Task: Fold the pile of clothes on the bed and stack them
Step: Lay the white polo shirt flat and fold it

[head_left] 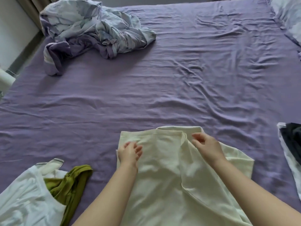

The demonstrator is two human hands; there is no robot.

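Bed (162, 88): purple sheet, wrinkled.
Middle near edge: cream garment (162, 176).
Left of cream garment: white garment (24, 198), green garment (73, 185).
Far left of cream garment: rumpled duvet (91, 30).
Right of cream garment: dark clothes (291, 141).

Both hands — left hand (129, 153), right hand (207, 144) — rest open on cream garment (162, 176).

Bedroom — bed (162, 79), rumpled duvet (91, 30).
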